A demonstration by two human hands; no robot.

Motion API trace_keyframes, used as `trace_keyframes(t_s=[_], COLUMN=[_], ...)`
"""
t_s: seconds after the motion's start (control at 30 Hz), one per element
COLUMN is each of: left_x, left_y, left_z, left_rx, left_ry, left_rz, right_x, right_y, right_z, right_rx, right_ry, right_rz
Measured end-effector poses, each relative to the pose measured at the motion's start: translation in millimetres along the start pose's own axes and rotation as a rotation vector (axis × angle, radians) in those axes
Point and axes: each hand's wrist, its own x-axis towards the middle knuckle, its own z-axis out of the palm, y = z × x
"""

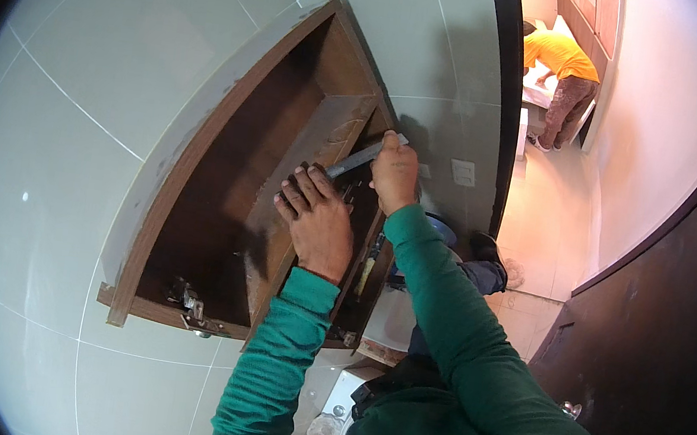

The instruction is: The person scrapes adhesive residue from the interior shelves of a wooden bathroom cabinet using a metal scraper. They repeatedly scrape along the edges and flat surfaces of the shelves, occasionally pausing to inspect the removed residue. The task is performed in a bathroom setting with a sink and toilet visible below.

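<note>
A brown wooden wall cabinet (193, 138) with its front uncovered fills the middle of the view. My right hand (395, 171) is closed around the far end of a flat grey metal strip (356, 159), which looks like a ruler or square blade. The strip slants across the narrow right-hand compartment. Beside its near end, my left hand (320, 224) rests with fingers spread over the edge of the divider panel (272, 239); its thumb is mostly hidden. Below the hands, a slim tool with a yellowish and dark handle (367, 270) lies in the narrow compartment.
Metal hinges (196, 312) sit at the cabinet's lower edge. A wall switch plate (463, 172) is on the tiles to the right. A white basin (391, 320) stands below. Beyond the doorway, a person in an orange shirt (564, 57) bends over. A dark door (657, 325) is at right.
</note>
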Motion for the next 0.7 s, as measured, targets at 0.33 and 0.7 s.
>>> trace_keyframes(t_s=[0.33, 0.7], left_x=[37.0, 47.4], left_y=[9.7, 24.1], left_z=[36.2, 30.3], left_rx=[0.241, 0.179], left_ry=[0.066, 0.024], left_rz=[-0.071, -0.147], right_x=[33.2, 49.1], right_y=[13.1, 13.9], right_z=[39.9, 48.0], right_rx=[-0.019, -0.29], right_ry=[0.08, 0.104], right_rz=[-0.146, -0.383])
